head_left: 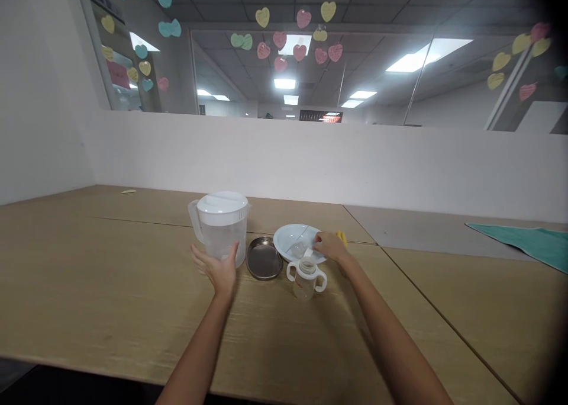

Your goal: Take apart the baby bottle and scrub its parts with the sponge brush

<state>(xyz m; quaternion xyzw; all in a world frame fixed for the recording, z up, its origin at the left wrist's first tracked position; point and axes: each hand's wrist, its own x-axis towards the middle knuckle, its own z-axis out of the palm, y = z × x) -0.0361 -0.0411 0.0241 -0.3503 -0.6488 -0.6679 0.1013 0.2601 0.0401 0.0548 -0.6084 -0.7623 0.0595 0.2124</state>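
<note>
My left hand (217, 269) is at the front of a clear plastic pitcher (222, 233) with a white lid. Its fingers and thumb are spread apart, and I cannot tell whether they touch the pitcher. Over the right side of a white bowl (284, 234), my right hand (329, 245) has its fingers bent together; what they hold, if anything, is hidden. A clear piece (298, 249) and a small white piece (308, 252) lie in the bowl. In front of it a clear baby bottle (305, 283) with two white handles stands upright, its top uncapped.
A round dark metal tray (264, 260) lies between pitcher and bowl. Something yellow (341, 237) shows behind my right hand. A teal cloth (523, 242) lies at the far right. Behind the wooden table (110, 292) rises a white wall (288, 156) with a window above.
</note>
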